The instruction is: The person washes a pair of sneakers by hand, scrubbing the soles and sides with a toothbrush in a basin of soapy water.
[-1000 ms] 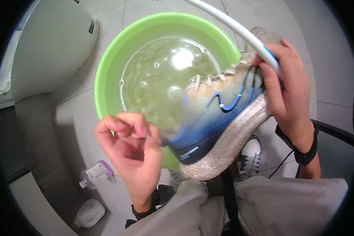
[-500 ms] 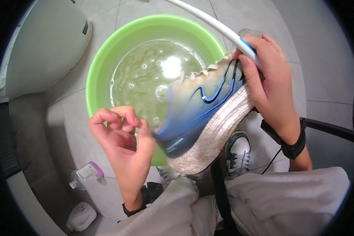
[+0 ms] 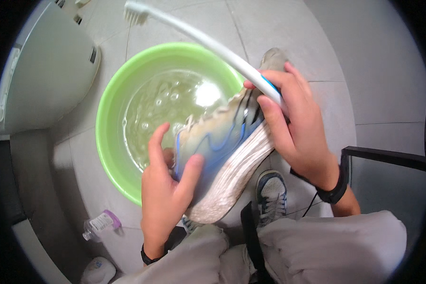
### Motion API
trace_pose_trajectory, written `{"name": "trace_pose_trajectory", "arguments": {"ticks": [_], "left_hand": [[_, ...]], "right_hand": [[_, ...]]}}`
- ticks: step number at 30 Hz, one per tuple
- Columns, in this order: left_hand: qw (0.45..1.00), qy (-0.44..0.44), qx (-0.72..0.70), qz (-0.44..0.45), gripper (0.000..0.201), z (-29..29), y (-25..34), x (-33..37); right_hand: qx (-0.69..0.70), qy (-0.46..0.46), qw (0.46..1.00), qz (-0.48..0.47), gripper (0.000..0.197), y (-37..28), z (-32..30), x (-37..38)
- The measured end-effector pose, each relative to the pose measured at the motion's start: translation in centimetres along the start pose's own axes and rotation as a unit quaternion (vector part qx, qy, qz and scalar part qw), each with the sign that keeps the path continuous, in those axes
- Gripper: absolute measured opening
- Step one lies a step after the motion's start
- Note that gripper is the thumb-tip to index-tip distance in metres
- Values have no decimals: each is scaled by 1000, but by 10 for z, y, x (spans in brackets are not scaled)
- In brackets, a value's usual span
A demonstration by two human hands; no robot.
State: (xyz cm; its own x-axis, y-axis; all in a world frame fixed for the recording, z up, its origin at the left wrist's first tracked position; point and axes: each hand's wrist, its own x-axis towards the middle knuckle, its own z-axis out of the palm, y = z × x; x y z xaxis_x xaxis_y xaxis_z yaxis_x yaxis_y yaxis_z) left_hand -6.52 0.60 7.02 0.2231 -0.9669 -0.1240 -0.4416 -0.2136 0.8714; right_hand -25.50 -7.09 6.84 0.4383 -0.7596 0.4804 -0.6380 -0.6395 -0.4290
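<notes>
A blue and grey sneaker (image 3: 222, 142) with a thick, dirty white sole is held tilted over the near right rim of a green basin (image 3: 110, 156) of water. My right hand (image 3: 298, 118) grips its front part from the right. That same hand also clasps a white toothbrush (image 3: 199, 37) with a blue patch on the handle; its bristles point down beyond the basin. At the heel is my left hand (image 3: 163, 194), thumb on the outer side and some fingers at the collar, index finger raised. The shoe hides part of those fingers.
A clear bottle with a purple base (image 3: 102, 224) lies on the tiled floor at left, near a white container (image 3: 98, 270). A pale rounded fixture (image 3: 47, 71) stands far left. My worn shoe (image 3: 271, 196) is below; a black bar (image 3: 383, 157) juts in at right.
My left hand has moved right from beside the heel onto it. The sneaker, right hand and toothbrush have shifted left, and the brush head has come into view.
</notes>
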Motion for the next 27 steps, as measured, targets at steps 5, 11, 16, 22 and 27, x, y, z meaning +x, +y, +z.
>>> {"name": "trace_pose_trajectory", "arguments": {"ticks": [5, 11, 16, 22, 27], "left_hand": [[1000, 16, 7, 8, 50, 5, 4, 4], [996, -2, 34, 77, 58, 3, 12, 14], [991, -46, 76, 100, 67, -6, -8, 17], [990, -39, 88, 104, 65, -1, -4, 11], [999, 25, 16, 13, 46, 5, -15, 13]], "right_hand": [[284, 118, 926, 217, 25, 14, -8, -12], [447, 109, 805, 376, 27, 47, 9, -22], [395, 195, 848, 295, 21, 18, 2, -38], [415, 269, 842, 217, 18, -6, -6, -63], [499, 170, 815, 240, 22, -20, -16, -75]]}}
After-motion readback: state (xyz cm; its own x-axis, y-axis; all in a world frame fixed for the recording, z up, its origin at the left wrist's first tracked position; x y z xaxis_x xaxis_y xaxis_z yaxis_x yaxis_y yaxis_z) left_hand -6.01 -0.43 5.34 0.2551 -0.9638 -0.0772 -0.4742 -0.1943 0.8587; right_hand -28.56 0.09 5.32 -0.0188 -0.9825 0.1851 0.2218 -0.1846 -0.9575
